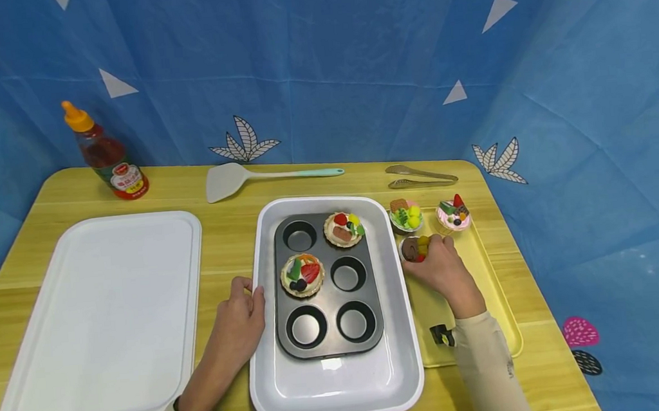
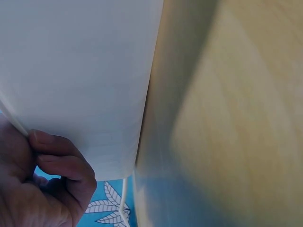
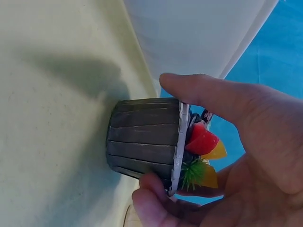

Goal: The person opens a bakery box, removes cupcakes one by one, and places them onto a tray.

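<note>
My left hand (image 1: 237, 325) pinches the left rim of a deep white tray (image 1: 333, 402); the left wrist view shows curled fingers (image 2: 57, 144) at its edge. Inside that tray lies a dark muffin tin (image 1: 332, 355). Two fruit-topped tarts (image 1: 303, 276) (image 1: 344, 229) occupy its top right and middle left cups. At the yellow tray (image 1: 493, 328), my right hand (image 1: 445, 274) grips a chocolate cupcake (image 3: 142, 137) between thumb and fingers. Its cup is dark and ridged, with red, yellow and green toppings. Beside it stand a green-and-yellow-topped cupcake (image 1: 406, 217) and a pink-topped one (image 1: 453, 215).
A flat white tray (image 1: 105, 313) covers the left of the wooden table (image 1: 221, 227). A red sauce bottle (image 1: 109, 155) stands at the back left. Behind the deep tray lies a spatula (image 1: 240, 179), and tongs (image 1: 420, 176) lie at the back right.
</note>
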Demonstrator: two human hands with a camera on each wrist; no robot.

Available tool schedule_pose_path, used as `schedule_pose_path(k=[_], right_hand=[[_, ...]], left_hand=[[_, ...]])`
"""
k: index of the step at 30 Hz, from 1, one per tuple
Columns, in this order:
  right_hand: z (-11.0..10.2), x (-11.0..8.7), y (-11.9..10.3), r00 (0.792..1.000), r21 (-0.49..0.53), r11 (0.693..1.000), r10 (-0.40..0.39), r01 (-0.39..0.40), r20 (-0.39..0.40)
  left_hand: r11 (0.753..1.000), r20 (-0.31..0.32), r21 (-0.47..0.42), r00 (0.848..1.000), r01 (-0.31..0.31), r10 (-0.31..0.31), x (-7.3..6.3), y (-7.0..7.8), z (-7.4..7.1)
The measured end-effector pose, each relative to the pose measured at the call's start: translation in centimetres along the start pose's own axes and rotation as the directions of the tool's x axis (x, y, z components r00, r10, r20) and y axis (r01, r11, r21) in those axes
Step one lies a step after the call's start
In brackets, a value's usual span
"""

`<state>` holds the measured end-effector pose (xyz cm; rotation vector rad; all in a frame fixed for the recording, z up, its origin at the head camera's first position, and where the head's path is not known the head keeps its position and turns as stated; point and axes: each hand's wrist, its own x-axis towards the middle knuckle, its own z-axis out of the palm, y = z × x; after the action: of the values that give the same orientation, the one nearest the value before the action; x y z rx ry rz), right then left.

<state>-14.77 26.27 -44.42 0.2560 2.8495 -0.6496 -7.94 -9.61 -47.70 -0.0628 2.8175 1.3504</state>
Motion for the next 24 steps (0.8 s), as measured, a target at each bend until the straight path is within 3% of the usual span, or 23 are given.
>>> schedule_pose_path(k=[9,15,24], right_hand=[[-1.3,-1.1,-0.4,0.997,-0.060,0.998,0.028,-0.024,0.066],[-3.1,-2.3,-1.8,0.999,-0.090,0.996,0.030,-0.028,0.022],[-5.0,-4.4,-5.6,0.995,-0.097,0.992,-0.090,0.085,-0.048]], left_hand=[[1.000,-0.003,0.004,1.000,-0.001,0.001,0.0,0.0,0.0],[1.000,-0.005,0.002,1.000,0.000,0.000,0.0,0.0,0.0],[1.000,-0.002,-0.001,1.000,-0.002,0.002,0.0,0.1,0.0]])
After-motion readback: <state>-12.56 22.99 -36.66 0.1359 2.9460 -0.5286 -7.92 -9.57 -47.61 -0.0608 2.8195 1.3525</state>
